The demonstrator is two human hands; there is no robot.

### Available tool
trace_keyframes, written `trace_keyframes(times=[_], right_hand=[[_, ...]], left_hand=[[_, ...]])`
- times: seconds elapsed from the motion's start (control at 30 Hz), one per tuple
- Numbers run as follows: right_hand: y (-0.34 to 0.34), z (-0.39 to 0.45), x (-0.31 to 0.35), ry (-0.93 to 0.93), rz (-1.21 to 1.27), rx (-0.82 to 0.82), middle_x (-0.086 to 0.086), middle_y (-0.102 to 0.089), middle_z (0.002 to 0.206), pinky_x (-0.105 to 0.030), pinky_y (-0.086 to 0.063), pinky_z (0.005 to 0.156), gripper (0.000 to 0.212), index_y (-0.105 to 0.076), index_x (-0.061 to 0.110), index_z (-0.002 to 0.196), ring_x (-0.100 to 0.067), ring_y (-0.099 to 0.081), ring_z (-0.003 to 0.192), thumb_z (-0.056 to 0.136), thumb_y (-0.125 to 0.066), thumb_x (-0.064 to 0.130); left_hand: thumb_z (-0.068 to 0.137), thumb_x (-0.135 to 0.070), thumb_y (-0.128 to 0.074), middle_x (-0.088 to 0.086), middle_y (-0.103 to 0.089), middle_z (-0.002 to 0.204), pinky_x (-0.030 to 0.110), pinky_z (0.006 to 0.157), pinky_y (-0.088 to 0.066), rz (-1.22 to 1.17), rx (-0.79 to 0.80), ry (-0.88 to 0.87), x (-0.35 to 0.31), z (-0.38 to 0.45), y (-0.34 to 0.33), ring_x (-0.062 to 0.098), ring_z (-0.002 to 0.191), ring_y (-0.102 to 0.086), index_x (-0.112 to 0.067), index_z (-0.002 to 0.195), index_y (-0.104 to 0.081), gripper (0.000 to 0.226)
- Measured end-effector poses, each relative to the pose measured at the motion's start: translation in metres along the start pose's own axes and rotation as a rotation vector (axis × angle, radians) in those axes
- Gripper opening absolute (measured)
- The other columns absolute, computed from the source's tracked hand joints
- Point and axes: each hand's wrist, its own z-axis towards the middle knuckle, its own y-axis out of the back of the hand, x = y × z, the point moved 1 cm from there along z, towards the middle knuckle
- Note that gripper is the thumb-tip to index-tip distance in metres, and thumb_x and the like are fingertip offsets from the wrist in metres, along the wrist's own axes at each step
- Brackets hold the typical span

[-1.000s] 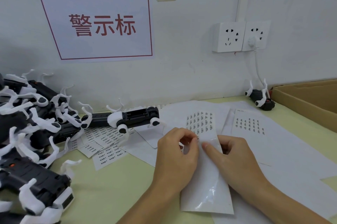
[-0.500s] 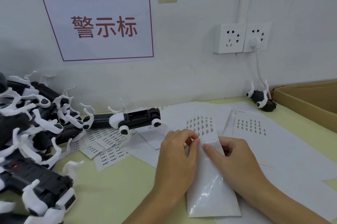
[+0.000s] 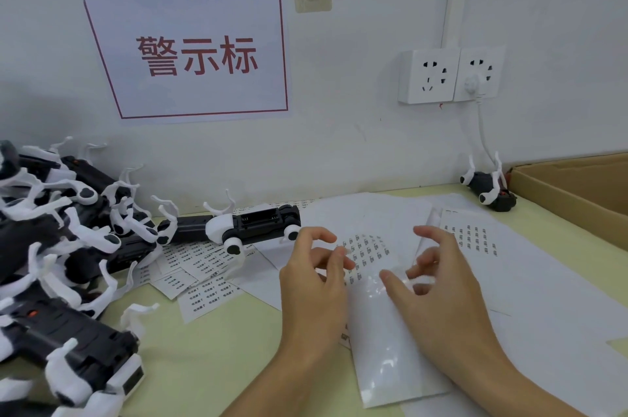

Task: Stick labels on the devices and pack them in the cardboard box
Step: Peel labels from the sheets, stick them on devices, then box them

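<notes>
Both hands are lifting apart off the glossy white label backing sheet (image 3: 390,348), which a second ago they were pressing together. Nearest, my left hand (image 3: 314,294) is pinching a tiny label, though blur is hiding it; my right hand (image 3: 438,284) is hovering with fingers spread. Farther left, black-and-white plastic devices (image 3: 61,280) are piling up; the brown cardboard box (image 3: 577,192) is sitting far right.

Devices (image 3: 68,263) left, label sheets (image 3: 368,248) ctr, cardboard box (image 3: 574,194) right
</notes>
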Motion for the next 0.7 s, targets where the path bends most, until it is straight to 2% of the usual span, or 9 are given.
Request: trace_keyframes(times=[0.1,0.13,0.23,0.37,0.43,0.57,0.7], right_hand=[[0.0015,-0.0009,0.0024,0.16,-0.07,-0.085,0.024,-0.039,0.109,-0.006,-0.037,0.082,0.037,-0.057,0.043,0.108,0.011,-0.043,0.107,0.085,-0.074,0.02],[0.0022,-0.0008,0.004,0.201,-0.084,-0.097,0.023,-0.043,0.106,-0.006,-0.037,0.08,0.032,-0.06,0.04,0.104,0.007,-0.047,0.104,0.085,-0.072,0.017],[0.0015,-0.0021,0.0061,0.22,-0.023,-0.057,0.013,-0.063,0.079,-0.013,-0.044,0.064,0.022,-0.068,0.033,0.086,-0.006,-0.06,0.078,0.087,-0.068,0.01],[-0.0009,-0.0022,0.0058,0.13,0.081,0.034,0.012,-0.07,0.066,-0.017,-0.049,0.056,0.024,-0.072,0.031,0.075,-0.008,-0.061,0.057,0.088,-0.067,0.012],[0.0005,0.0001,0.0059,0.08,0.128,0.061,0.008,-0.068,0.061,-0.022,-0.051,0.055,0.021,-0.074,0.028,0.073,-0.007,-0.059,0.052,0.088,-0.068,0.014],[0.0032,0.0018,0.008,0.016,0.218,0.116,0.005,-0.066,0.055,-0.011,-0.044,0.051,0.017,-0.075,0.022,0.075,-0.005,-0.058,0.047,0.088,-0.071,0.013],[0.0034,0.0017,0.0092,0.001,0.235,0.152,0.002,-0.064,0.053,-0.01,-0.044,0.05,0.018,-0.075,0.019,0.072,-0.006,-0.056,0.046,0.087,-0.072,0.011]], left_hand=[[0.098,-0.009,-0.057,-0.009,-0.073,0.078,0.021,0.058,-0.048,-0.012,0.018,-0.02,-0.0008,0.0,-0.0001,0.004,0.072,-0.064,-0.032,0.095,-0.054,0.024],[0.098,-0.008,-0.057,-0.01,-0.073,0.08,0.022,0.058,-0.049,-0.013,0.024,-0.026,-0.001,-0.0001,-0.0003,0.004,0.075,-0.065,-0.032,0.095,-0.054,0.025],[0.097,-0.008,-0.06,-0.011,-0.072,0.082,0.021,0.06,-0.049,-0.019,0.044,-0.053,-0.0013,-0.0006,-0.0006,0.005,0.08,-0.066,-0.033,0.095,-0.054,0.026],[0.095,-0.003,-0.062,-0.014,-0.069,0.085,0.012,0.062,-0.043,0.008,0.091,-0.106,-0.0019,-0.0016,-0.0023,0.008,0.083,-0.066,-0.031,0.096,-0.056,0.029],[0.094,-0.001,-0.062,-0.017,-0.068,0.089,0.011,0.064,-0.042,0.037,0.116,-0.137,-0.0021,-0.0023,-0.0034,0.009,0.083,-0.065,-0.031,0.097,-0.057,0.03],[0.095,0.0,-0.059,-0.02,-0.068,0.092,0.01,0.066,-0.043,0.126,0.175,-0.212,-0.0021,-0.0044,-0.0052,0.003,0.095,-0.065,-0.034,0.099,-0.056,0.034],[0.095,0.0,-0.057,-0.019,-0.066,0.093,0.009,0.067,-0.041,0.203,0.213,-0.289,-0.002,-0.0064,-0.007,0.003,0.098,-0.063,-0.042,0.098,-0.053,0.042]])
